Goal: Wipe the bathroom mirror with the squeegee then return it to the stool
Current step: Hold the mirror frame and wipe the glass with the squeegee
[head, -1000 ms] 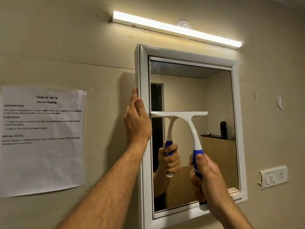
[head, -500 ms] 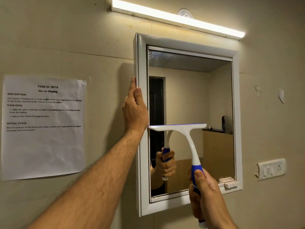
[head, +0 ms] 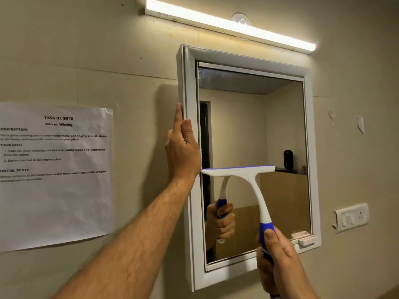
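Observation:
A white-framed mirror cabinet (head: 189, 87) hangs on the beige wall. My right hand (head: 278, 264) grips the blue handle of a white squeegee (head: 248, 175), whose blade lies flat and level against the left half of the glass, a little below mid-height. My left hand (head: 182, 147) is pressed flat against the cabinet's left edge, fingers straight and together, thumb on the front frame. The glass reflects the squeegee and my gripping hand. The stool is out of view.
A printed task sheet (head: 56, 173) is taped to the wall left of the mirror. A lit tube light (head: 228, 22) runs above the cabinet. A white switch plate (head: 350, 217) sits at the right. A small white latch (head: 307, 240) juts from the frame's lower right corner.
The squeegee blade has slid down the glass from just above mid-height to below it, and my right hand has dropped with it. My left hand has stayed on the frame's left edge.

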A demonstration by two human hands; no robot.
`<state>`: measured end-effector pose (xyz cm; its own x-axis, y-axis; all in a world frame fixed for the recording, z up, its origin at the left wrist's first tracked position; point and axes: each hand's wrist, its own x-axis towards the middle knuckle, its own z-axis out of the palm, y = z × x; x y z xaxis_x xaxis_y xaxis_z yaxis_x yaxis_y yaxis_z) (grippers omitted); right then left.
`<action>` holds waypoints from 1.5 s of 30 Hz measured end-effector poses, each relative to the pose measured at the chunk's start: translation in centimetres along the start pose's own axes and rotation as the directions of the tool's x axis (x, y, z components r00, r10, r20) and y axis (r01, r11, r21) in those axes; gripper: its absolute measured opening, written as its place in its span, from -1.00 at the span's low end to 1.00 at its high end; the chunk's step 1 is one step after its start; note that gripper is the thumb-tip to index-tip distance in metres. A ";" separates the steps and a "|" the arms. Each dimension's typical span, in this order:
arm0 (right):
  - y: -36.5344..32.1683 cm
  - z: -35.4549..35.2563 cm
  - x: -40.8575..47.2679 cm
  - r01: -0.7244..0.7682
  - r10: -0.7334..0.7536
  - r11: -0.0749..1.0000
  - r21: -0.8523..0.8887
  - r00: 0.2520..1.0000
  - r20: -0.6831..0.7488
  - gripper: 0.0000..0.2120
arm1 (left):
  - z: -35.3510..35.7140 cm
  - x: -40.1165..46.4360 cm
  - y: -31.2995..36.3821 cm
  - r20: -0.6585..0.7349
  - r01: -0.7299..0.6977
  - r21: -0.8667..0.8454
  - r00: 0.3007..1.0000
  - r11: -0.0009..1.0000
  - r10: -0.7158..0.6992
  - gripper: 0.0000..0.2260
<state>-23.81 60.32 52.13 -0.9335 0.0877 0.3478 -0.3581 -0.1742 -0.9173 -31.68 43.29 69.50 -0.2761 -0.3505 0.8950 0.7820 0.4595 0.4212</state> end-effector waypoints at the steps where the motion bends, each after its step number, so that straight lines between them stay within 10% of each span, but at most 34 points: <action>1: 0.4 0.0 -0.2 -0.021 0.021 1.000 0.016 1.000 -0.019 -0.54 | 0.1 0.1 -0.1 0.003 -0.003 -0.002 1.000 1.000 0.003 -0.61; 15: 6.3 -0.6 -4.6 -0.161 0.173 0.979 0.123 0.981 -0.089 -0.54 | -0.8 -4.1 -2.0 0.100 0.048 -0.026 0.994 0.998 -0.045 -0.59; 45: 8.4 -1.9 -4.3 -0.013 0.012 0.999 -0.033 0.999 -0.047 -0.20 | -0.9 -4.6 -3.2 -0.011 -0.051 -0.049 0.999 0.998 0.050 -0.60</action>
<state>-22.76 60.36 42.60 -0.9356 0.1312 0.3277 -0.3449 -0.1424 -0.9278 -32.42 42.73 63.87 -0.2303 -0.3359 0.9133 0.8215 0.4360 0.3675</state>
